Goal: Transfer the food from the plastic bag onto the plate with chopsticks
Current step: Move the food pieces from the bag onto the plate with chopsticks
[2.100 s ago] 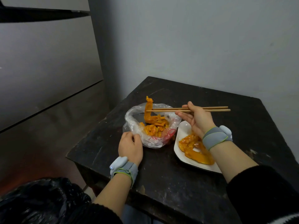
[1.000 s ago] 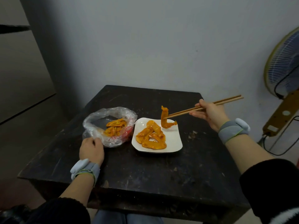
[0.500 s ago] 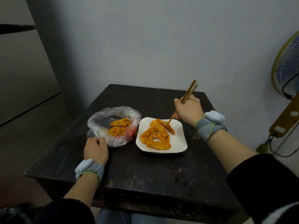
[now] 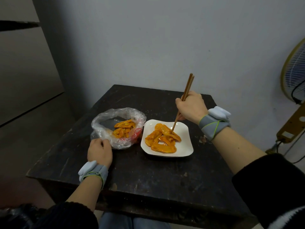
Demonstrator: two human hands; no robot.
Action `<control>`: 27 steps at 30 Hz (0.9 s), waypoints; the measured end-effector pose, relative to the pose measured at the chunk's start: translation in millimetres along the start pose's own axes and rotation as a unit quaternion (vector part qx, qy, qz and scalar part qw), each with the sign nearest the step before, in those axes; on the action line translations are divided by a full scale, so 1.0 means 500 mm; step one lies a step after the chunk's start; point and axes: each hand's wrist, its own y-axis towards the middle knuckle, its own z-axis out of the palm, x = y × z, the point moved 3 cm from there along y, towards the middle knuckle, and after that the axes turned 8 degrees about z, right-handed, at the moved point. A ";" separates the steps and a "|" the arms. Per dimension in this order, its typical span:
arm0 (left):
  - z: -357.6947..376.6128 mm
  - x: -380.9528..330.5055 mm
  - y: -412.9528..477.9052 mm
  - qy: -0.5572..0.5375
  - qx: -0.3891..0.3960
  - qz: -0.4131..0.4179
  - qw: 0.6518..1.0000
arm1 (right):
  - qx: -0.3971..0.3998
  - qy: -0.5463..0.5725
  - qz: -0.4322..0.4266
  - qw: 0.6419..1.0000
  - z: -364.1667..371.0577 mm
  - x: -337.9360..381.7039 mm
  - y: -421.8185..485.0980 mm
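Note:
A clear plastic bag [image 4: 105,119] lies open on the dark table, with several orange food pieces [image 4: 124,128] inside. To its right sits a white square plate [image 4: 185,147] holding a pile of orange food [image 4: 162,138]. My left hand [image 4: 99,150] grips the bag's near edge. My right hand [image 4: 191,107] holds wooden chopsticks [image 4: 187,89] steeply upright behind the plate. Their tips touch the food on the plate.
The dark wooden table [image 4: 148,176] is small, with its front edge close to me. A standing fan [image 4: 295,71] and its cable stand at the right. A pale wall rises behind the table, and grey cabinet panels are on the left.
My right hand carried a food piece from the bag over to the plate and lowered it onto the pile. The chopsticks tipped upright. My left hand stayed on the bag.

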 end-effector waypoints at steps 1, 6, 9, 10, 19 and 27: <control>0.000 0.000 0.001 -0.002 0.001 0.000 1.000 | 0.001 0.008 0.000 1.000 -0.002 0.004 0.003; -0.004 -0.002 0.001 -0.003 -0.002 -0.001 1.000 | 0.015 0.119 -0.011 0.993 -0.003 0.052 0.005; -0.005 -0.004 -0.002 -0.008 -0.007 -0.001 1.000 | 0.041 0.211 -0.002 0.977 0.022 0.074 -0.010; -0.002 -0.008 -0.006 -0.012 -0.006 0.001 1.000 | 0.048 0.232 -0.001 0.971 0.031 0.072 -0.018; -0.005 0.010 0.004 -0.031 -0.020 -0.003 0.999 | 0.149 0.312 0.067 0.936 0.197 0.079 -0.025; 0.006 0.015 0.003 -0.039 -0.021 0.001 0.999 | 0.182 0.287 0.071 0.938 0.259 0.090 -0.028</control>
